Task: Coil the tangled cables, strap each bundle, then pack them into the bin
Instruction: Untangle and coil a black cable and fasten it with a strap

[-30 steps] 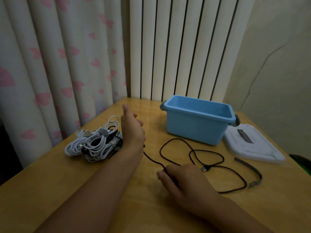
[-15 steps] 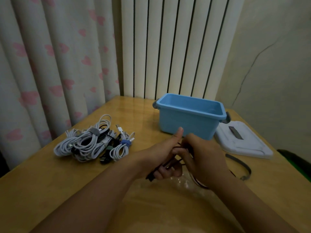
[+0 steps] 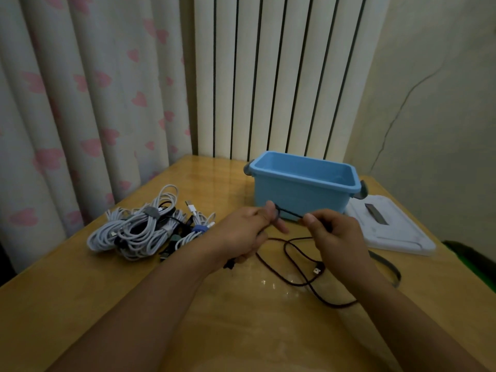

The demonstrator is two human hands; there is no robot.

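Observation:
A thin black cable (image 3: 292,267) lies in loose loops on the wooden table (image 3: 80,299), its USB plug near the middle. My left hand (image 3: 249,229) grips one end of it, and a short stretch runs taut to my right hand (image 3: 335,232), which pinches it between thumb and fingers. Both hands hover just in front of the open blue bin (image 3: 303,189). A pile of white and dark cables (image 3: 145,226), some strapped, sits to the left. A dark strap (image 3: 386,267) lies on the table at the right.
The bin's white lid (image 3: 394,229) lies flat to the right of the bin. Curtains and a ribbed white panel close off the far side, a cracked wall the right. Bare tabletop lies in front of my arms.
My hands first lay apart on the table, the right one on the cable. They met in front of the bin and have now drawn apart, stretching a short length of cable between them.

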